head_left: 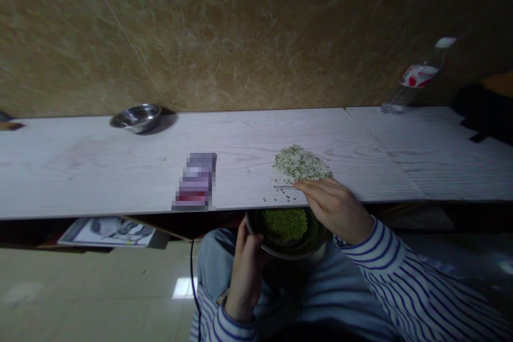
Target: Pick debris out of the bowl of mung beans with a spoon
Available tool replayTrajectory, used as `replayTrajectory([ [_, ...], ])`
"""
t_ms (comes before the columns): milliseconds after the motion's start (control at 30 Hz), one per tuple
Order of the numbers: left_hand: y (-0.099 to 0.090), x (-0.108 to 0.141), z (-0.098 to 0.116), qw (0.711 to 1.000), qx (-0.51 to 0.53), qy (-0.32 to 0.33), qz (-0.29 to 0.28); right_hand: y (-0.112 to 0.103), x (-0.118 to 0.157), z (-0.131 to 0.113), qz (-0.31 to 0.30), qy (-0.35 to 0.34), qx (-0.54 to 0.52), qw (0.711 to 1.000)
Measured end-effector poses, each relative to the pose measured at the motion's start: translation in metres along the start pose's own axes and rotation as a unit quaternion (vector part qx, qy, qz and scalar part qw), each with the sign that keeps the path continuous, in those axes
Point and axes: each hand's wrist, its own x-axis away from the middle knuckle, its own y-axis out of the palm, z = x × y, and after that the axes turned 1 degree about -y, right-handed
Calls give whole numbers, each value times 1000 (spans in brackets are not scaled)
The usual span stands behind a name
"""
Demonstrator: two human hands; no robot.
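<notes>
The left hand [248, 259] gripped the left side of the deep bowl [294, 255], its thumb at the rim, while the right hand [339, 206] stood apart from it, fingertips pinched together on a thin tool [282, 187] whose exact kind was too small to tell. The bowl, holding green beans [284, 223], sat low above the lap, just under the near edge of the table [240, 133]. Beyond the right hand, toward the table's right half, lay the mixed pile [302, 164] of white grains and green beans, with a few loose beans [287, 199] between it and the edge. Those could have rolled off outside the bowl if the tool or sleeve had swept them sideways; a slackened left grip could have tipped the bowl and spilled its contents. The pale wood-grained surface also carried a pixelated flat item [195, 180] left of the pile, a shiny metal bowl [138, 120] at the far left and a clear bottle [417, 77] at the far right. A brown marbled wall [248, 32] rose behind; glossy tiles [100, 294] covered the floor.
</notes>
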Motion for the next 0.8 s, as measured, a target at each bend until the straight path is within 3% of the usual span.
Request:
replayTrajectory([
  [300, -1, 1, 1, 1000, -4, 0, 6, -1, 7, 0, 4, 16, -6, 1000],
  [500, -7, -2, -2, 1000, -10, 7, -22, 1, 7, -2, 11, 24, -20, 999],
  [800, -2, 2, 2, 1000, -7, 1, -15, 8, 2, 3, 17, 43, 4, 999],
])
